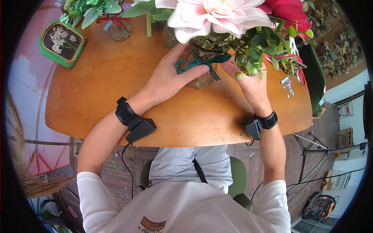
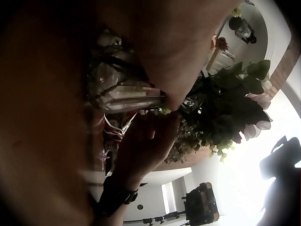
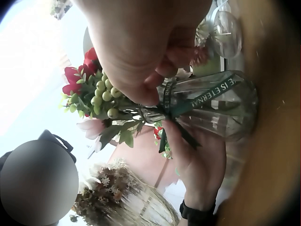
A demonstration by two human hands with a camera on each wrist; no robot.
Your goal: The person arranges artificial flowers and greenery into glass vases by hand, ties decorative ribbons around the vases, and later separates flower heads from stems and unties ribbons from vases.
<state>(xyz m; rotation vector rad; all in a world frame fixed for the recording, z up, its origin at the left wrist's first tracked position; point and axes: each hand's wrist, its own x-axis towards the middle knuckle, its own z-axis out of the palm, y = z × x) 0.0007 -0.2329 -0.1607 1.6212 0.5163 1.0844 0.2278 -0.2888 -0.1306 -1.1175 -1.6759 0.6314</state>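
"Where was the ribbon (image 1: 201, 61)?"

"Round the neck of the vase (image 1: 201, 81), on the table (image 1: 97, 101). The left hand (image 1: 167, 77) had its fingers curled round the vase, thumb against the ribbon; the right hand's (image 1: 251, 84) fingertips pinched the ribbon."

"And beyond?"

"Flowers (image 1: 217, 17) above, a green frame (image 1: 60, 42) far left, scraps (image 1: 288, 83) right."

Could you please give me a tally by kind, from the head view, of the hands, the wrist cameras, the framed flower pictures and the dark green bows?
Hands: 2
Wrist cameras: 2
Framed flower pictures: 1
Dark green bows: 1
Total: 6
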